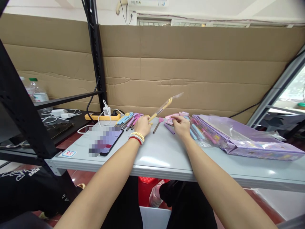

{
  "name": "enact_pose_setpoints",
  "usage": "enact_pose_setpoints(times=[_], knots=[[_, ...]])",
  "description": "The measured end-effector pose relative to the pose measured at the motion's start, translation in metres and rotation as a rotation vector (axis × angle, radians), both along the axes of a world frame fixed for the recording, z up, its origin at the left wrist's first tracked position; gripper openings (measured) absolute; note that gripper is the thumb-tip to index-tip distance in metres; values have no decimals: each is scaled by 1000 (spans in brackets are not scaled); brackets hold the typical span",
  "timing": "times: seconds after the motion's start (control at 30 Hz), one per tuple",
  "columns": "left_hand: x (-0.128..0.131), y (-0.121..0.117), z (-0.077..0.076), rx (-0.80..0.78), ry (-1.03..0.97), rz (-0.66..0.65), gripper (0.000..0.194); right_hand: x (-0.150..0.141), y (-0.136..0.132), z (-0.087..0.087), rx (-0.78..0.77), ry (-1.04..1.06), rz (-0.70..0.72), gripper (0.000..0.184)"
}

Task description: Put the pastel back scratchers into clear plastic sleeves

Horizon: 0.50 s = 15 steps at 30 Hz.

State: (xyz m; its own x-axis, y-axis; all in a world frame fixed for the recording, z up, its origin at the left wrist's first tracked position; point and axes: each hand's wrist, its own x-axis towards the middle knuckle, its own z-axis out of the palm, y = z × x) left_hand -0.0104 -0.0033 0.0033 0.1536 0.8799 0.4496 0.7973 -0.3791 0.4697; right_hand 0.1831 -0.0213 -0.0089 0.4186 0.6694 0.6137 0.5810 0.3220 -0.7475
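The left hand [142,125] is closed around the lower end of a yellow scratcher [160,111] in a clear wrapper [177,95], held tilted above the table [162,152]. The right hand [181,127] has its fingertips at some pink cards [172,117]; whether they pinch one, I cannot tell. Between the hands a pink scratcher [157,126] lies on the table, with a bunch of coloured scratchers [125,119] beside the left hand. Wrapped blue sticks [196,131] and a purple box [259,148] lie right of the right hand, a phone [113,141] to the left
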Motion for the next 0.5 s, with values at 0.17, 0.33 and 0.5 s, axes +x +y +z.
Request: enact_pose_setpoints(times=[0.17,0.33,0.5], knots=[[0,2,1,-20,-24,1,25,-2,0,0,51,174,117,32],[0,4,0,-34,-16,-15,27,10,6,2,100,368,78,50],[1,6,-3,-64,55,-10,33,14,10,2,78,490,195,50]])
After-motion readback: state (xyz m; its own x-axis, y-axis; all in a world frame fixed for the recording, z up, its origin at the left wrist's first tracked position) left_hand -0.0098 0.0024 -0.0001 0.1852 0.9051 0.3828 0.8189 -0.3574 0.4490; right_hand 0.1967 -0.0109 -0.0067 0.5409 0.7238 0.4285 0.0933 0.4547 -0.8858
